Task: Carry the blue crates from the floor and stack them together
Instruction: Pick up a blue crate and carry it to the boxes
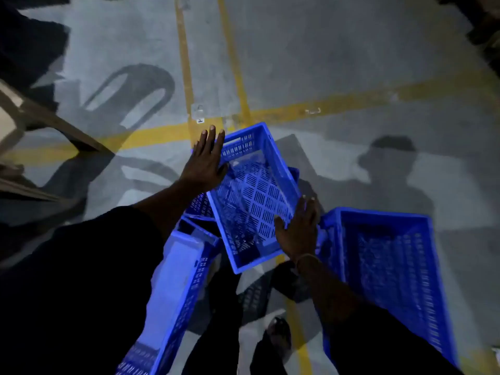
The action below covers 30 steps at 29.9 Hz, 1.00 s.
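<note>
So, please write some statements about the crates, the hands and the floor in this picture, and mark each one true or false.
1. Both hands press flat against the middle blue perforated plastic crate: the left hand, the right hand. True.
2. That crate holds bottles. False: it is empty.
3. Yellow painted lines cross the grey concrete floor. True.
4. Only one crate is in view. False: another blue crate stands to the right, and a third lies lower left.
</note>
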### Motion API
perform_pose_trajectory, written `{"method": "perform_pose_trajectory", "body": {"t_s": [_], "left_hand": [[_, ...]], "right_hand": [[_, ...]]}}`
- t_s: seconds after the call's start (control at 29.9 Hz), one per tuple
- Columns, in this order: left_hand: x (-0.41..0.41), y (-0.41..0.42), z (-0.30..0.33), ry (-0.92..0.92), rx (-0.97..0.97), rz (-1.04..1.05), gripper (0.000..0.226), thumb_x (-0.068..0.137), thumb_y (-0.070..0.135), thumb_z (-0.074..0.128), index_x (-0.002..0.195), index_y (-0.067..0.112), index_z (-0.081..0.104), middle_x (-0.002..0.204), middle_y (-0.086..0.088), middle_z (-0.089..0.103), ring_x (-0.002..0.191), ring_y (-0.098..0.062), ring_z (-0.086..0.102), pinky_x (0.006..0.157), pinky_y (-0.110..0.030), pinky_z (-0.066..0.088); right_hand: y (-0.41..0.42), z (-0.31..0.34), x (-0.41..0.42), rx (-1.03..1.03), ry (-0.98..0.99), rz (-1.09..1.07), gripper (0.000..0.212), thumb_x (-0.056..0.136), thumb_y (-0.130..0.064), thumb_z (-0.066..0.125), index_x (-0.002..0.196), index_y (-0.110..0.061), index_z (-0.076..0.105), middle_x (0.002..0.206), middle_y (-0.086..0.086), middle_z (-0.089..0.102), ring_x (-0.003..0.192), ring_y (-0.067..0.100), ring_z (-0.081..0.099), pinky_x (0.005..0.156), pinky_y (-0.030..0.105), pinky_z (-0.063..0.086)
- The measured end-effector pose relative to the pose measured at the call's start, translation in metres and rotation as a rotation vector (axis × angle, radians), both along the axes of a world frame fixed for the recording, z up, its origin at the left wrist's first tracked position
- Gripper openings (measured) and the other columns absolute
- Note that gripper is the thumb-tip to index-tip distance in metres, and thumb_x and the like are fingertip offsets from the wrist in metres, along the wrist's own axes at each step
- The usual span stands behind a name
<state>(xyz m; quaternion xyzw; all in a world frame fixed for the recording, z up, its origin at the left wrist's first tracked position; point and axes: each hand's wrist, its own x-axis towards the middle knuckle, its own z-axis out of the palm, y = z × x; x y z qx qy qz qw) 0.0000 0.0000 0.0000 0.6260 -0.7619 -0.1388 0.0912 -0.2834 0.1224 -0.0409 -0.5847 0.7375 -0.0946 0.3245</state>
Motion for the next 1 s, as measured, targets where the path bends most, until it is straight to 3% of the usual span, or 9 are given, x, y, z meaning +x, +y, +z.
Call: {"method": "perform_pose_trajectory", "body": {"t_s": [0.23,0.3,0.4,0.57,0.87,1.0], "left_hand": [[0.007,-0.074,-0.106,-0.075,0.113,0.005,0.088,0.098,0.037,0.055,0.160,0.016,-0.004,0.167,-0.016,-0.011,0.153,-0.038,-0.012,0.122,-0.055,0.003],[0.007,-0.094,-0.129,-0.097,0.133,0.001,0.090,0.096,0.037,0.057,0.161,0.017,-0.004,0.167,-0.016,-0.010,0.153,-0.039,-0.012,0.121,-0.056,0.002],[0.010,-0.119,-0.152,-0.136,0.160,0.072,0.094,0.094,0.036,0.060,0.160,0.017,-0.005,0.167,-0.019,-0.009,0.152,-0.041,-0.013,0.121,-0.057,-0.001],[0.027,-0.146,-0.177,-0.201,0.193,0.146,0.099,0.089,0.038,0.063,0.161,0.021,-0.003,0.166,-0.022,-0.003,0.152,-0.042,-0.007,0.120,-0.060,-0.002],[0.087,-0.153,-0.207,-0.218,0.191,0.250,0.102,0.086,0.031,0.068,0.160,0.015,0.001,0.161,-0.024,0.014,0.149,-0.043,0.012,0.118,-0.065,0.004],[0.094,-0.152,-0.209,-0.205,0.117,0.265,0.103,0.079,0.023,0.073,0.158,0.008,0.009,0.152,-0.024,0.025,0.144,-0.041,0.022,0.117,-0.064,0.011]], "right_hand": [[-0.005,-0.097,0.020,0.168,0.262,-0.235,0.111,0.085,-0.052,0.066,0.160,-0.022,-0.010,0.165,0.011,-0.023,0.150,0.045,-0.016,0.109,0.074,0.023],[-0.011,-0.119,0.021,0.180,0.276,-0.260,0.117,0.083,-0.048,0.072,0.160,-0.021,-0.012,0.162,0.011,-0.030,0.149,0.045,-0.020,0.106,0.075,0.028],[-0.019,-0.138,0.022,0.181,0.340,-0.297,0.121,0.079,-0.036,0.081,0.161,-0.019,-0.007,0.164,0.014,-0.026,0.150,0.042,-0.020,0.109,0.071,0.028],[-0.058,-0.163,-0.002,-0.012,0.403,-0.218,0.094,0.086,0.004,0.057,0.161,-0.018,0.005,0.166,0.019,-0.010,0.152,0.044,-0.008,0.109,0.065,0.035],[-0.178,-0.179,-0.030,-0.163,0.450,0.090,0.079,0.093,-0.003,0.047,0.160,-0.009,0.007,0.166,0.022,-0.006,0.149,0.051,-0.010,0.113,0.064,0.024],[-0.204,-0.177,-0.043,-0.261,0.429,0.144,0.081,0.088,-0.004,0.055,0.159,-0.005,0.017,0.165,0.024,0.002,0.149,0.054,-0.006,0.114,0.063,0.022]]}}
